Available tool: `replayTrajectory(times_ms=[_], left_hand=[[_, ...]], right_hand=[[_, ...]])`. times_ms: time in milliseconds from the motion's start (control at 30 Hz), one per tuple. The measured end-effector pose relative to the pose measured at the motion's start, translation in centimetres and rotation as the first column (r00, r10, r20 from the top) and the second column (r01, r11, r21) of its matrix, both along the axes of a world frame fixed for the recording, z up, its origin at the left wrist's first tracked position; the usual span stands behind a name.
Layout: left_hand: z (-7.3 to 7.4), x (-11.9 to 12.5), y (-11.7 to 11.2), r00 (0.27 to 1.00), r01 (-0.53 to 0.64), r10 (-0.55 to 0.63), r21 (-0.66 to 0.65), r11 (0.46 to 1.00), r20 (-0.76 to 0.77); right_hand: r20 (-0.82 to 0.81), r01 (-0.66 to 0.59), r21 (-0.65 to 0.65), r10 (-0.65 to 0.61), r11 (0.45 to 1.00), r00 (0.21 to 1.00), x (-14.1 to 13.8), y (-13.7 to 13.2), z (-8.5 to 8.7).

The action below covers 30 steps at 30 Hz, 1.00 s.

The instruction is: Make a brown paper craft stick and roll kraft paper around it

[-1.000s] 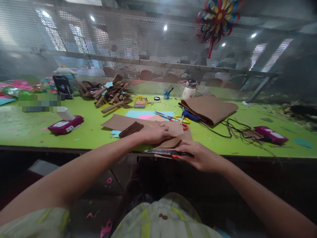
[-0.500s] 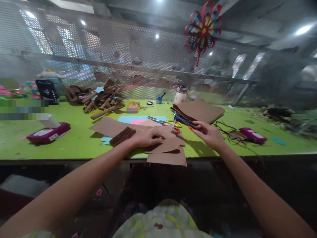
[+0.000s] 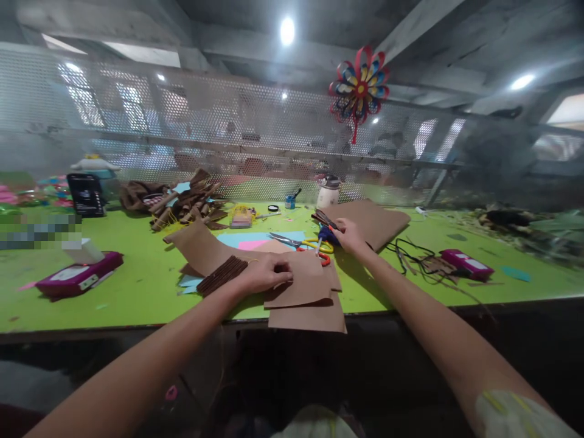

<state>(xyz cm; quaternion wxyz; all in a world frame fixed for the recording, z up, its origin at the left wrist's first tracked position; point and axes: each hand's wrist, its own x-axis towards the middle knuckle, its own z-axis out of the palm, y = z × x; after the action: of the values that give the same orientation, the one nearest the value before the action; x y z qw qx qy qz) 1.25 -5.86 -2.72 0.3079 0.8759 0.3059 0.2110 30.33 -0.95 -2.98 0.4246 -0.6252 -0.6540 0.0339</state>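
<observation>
My left hand (image 3: 267, 274) rests on a sheet of brown paper (image 3: 301, 286), its fingers curled and pinched at the paper. A bundle of dark brown rolled sticks (image 3: 222, 275) lies beside that wrist. My right hand (image 3: 351, 236) is closed on a blue glue gun (image 3: 327, 235); the fingers cover its handle and lie against the edge of a folded brown sheet (image 3: 371, 219). The glue gun's pale nozzle points down towards the brown paper. Yellow-and-red-handled scissors (image 3: 301, 243) lie between the hands, over blue and pink paper.
Purple boxes stand left (image 3: 79, 274) and right (image 3: 466, 266). Black cord (image 3: 401, 255) coils by the right forearm. Towards the back are a brown scrap heap (image 3: 187, 198), a phone (image 3: 86, 194), a small blue bottle (image 3: 290, 202) and a white jug (image 3: 328, 193). A mesh screen rises behind.
My right hand has moved inward and closed at the glue gun; before, its fingers were apart. My left hand stays on the brown paper. The view has tilted upward.
</observation>
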Motion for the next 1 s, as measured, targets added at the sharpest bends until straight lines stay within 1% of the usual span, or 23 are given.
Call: replayTrajectory(times_ms=[67, 133, 267, 367, 500, 600, 700, 767, 833, 900, 1000], left_hand=[[0.1, 0.0, -0.2, 1.0, -0.016, 0.016, 0.008, 1.0, -0.012], [0.3, 0.0, -0.5, 0.999, -0.042, 0.043, 0.025, 0.999, -0.029], [0.8, 0.1, -1.2, 0.996, -0.061, 0.067, 0.086, 0.994, -0.062], [0.8, 0.1, -1.4, 0.997, -0.07, 0.075, 0.121, 0.99, -0.035], [0.5, 0.0, -1.2, 0.998, -0.069, 0.069, 0.111, 0.991, 0.006], [0.4, 0.0, -1.2, 0.999, -0.051, 0.052, 0.111, 0.993, -0.011], [0.6, 0.2, -1.2, 0.999, -0.021, 0.027, 0.134, 0.991, -0.041], [0.6, 0.3, -1.2, 0.999, 0.001, 0.004, 0.14, 0.99, -0.036], [0.5, 0.5, -1.0, 1.0, 0.012, -0.008, 0.145, 0.989, -0.027], [0.5, 0.6, -0.9, 0.999, 0.013, -0.008, 0.162, 0.987, -0.035], [0.5, 0.6, -0.9, 0.999, 0.004, 0.005, 0.183, 0.983, -0.049]], right_hand=[[-0.029, 0.061, 0.043, -0.06, 0.997, 0.998, -0.2, 1.2, 0.4], [-0.064, 0.126, 0.088, -0.121, 0.988, 0.991, -0.1, 1.8, 0.5], [-0.133, 0.227, 0.144, -0.209, 0.963, 0.969, 1.1, 1.1, 0.4], [-0.186, 0.261, 0.14, -0.233, 0.955, 0.954, 2.4, 0.1, 0.6], [-0.281, 0.243, 0.078, -0.212, 0.967, 0.936, 3.0, -0.5, 1.1], [-0.34, 0.17, 0.017, -0.155, 0.985, 0.928, 2.8, -1.0, 1.5], [-0.363, 0.092, -0.047, -0.102, 0.995, 0.926, 2.4, -2.2, 1.6], [-0.355, 0.065, -0.085, -0.092, 0.994, 0.93, 2.2, -3.6, 1.4], [-0.314, 0.058, -0.115, -0.091, 0.992, 0.945, 2.4, -5.5, 1.1], [-0.222, 0.07, -0.146, -0.101, 0.987, 0.97, 2.9, -7.6, 0.8], [-0.042, 0.107, -0.197, -0.118, 0.975, 0.992, 3.9, -10.5, 0.1]])
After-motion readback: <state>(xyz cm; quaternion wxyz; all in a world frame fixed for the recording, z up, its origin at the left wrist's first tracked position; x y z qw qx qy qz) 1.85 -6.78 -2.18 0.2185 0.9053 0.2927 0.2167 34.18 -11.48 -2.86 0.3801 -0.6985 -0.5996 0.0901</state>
